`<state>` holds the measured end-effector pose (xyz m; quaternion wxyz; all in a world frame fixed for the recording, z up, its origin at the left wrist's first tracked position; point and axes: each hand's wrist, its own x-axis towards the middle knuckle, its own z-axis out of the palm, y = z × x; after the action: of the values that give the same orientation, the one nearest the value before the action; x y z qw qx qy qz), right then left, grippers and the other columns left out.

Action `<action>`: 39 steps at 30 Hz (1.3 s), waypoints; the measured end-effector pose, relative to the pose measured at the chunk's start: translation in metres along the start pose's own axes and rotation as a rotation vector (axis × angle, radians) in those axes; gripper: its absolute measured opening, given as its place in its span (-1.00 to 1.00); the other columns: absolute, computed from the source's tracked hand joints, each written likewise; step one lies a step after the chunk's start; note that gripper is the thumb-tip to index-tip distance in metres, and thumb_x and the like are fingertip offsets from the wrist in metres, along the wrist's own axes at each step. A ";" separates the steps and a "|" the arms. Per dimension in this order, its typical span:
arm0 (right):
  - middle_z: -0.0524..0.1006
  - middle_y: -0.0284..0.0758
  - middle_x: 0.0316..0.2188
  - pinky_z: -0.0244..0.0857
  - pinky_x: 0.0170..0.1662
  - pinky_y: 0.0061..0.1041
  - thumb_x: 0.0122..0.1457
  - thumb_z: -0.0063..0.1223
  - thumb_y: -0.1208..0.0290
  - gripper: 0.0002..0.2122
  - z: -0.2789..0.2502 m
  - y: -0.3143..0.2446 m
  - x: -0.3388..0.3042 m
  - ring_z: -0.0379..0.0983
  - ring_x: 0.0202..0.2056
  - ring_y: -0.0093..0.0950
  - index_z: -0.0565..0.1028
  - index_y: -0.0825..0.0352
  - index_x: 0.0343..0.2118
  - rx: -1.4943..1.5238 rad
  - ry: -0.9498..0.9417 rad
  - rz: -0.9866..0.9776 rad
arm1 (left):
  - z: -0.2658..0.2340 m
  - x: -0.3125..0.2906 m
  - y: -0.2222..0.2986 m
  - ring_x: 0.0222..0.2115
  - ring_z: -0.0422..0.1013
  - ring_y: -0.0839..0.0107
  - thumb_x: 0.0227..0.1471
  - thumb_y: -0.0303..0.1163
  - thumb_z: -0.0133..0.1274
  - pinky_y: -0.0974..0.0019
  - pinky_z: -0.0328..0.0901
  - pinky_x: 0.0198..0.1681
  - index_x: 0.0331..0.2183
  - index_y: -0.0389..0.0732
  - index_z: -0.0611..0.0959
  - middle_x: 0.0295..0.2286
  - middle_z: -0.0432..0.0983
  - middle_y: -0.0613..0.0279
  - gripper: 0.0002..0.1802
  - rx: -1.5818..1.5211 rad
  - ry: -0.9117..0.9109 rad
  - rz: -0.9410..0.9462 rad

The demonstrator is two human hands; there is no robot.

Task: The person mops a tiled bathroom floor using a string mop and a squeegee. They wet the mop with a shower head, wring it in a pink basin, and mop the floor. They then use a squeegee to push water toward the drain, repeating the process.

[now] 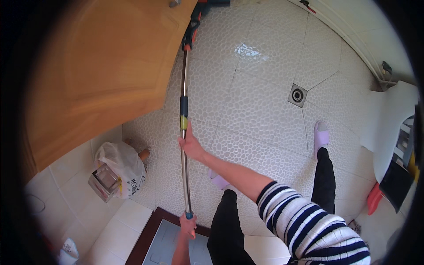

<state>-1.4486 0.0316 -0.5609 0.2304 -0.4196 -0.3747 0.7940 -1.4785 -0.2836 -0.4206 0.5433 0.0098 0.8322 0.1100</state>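
Note:
A long-handled mop [184, 75] runs from the lower middle up to the top of the view. Its metal pole has a dark grip section with a yellow-green collar, and orange and dark parts sit near the head. The mop head [214, 2] is dark and partly cut off at the upper edge. Around the pole's middle, just below the collar, my right hand [192, 145] is closed. My left hand [188, 224] grips the pole's lower end, where blue and orange show. The floor under the mop is pale pebble-patterned tile [260, 119].
A wooden door [115, 66] fills the upper left, close beside the pole. White plastic bag [119, 163] by the left wall. Square floor drain [297, 95] to the right. A wet-looking shine [246, 51] lies ahead. My purple slippers [322, 136] are on the tiles. White fixture [393, 119] at right.

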 end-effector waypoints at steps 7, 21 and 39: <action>0.33 -0.30 -0.49 0.29 -0.41 -0.49 0.19 -0.14 0.46 -0.36 0.029 -0.013 -0.202 0.35 -0.49 -0.51 -0.22 0.24 0.25 0.111 0.006 0.264 | -0.007 -0.187 -0.115 -0.68 0.45 0.30 -0.15 -0.45 0.05 0.21 0.31 -0.64 -0.44 -0.21 0.44 -0.72 0.42 0.16 -0.85 0.172 -0.008 -0.216; 0.38 -0.32 -0.64 0.28 -0.64 -0.51 0.03 -0.09 0.59 -0.82 -0.091 -0.144 -0.292 0.37 -0.67 -0.49 0.18 0.33 -0.34 0.415 0.455 0.414 | 0.033 -0.316 0.052 -0.60 0.47 0.06 -0.16 -0.39 0.09 0.06 0.33 -0.54 -0.36 -0.19 0.48 -0.65 0.48 0.01 -0.77 0.734 -0.011 0.059; 0.29 -0.37 -0.63 0.18 -0.73 -0.58 0.07 -0.02 0.57 -0.79 -0.197 -0.256 -0.077 0.26 -0.71 -0.61 0.16 0.27 -0.36 0.402 0.548 0.197 | 0.100 -0.246 0.248 -0.53 0.45 -0.12 -0.21 -0.47 0.05 0.07 0.31 -0.46 -0.31 -0.31 0.49 -0.65 0.44 -0.15 -0.70 0.466 0.043 0.258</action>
<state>-1.2284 0.2158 -0.3934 0.3227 -0.5975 -0.0931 0.7281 -1.3124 -0.0574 -0.1887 0.4903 0.2383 0.8382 -0.0163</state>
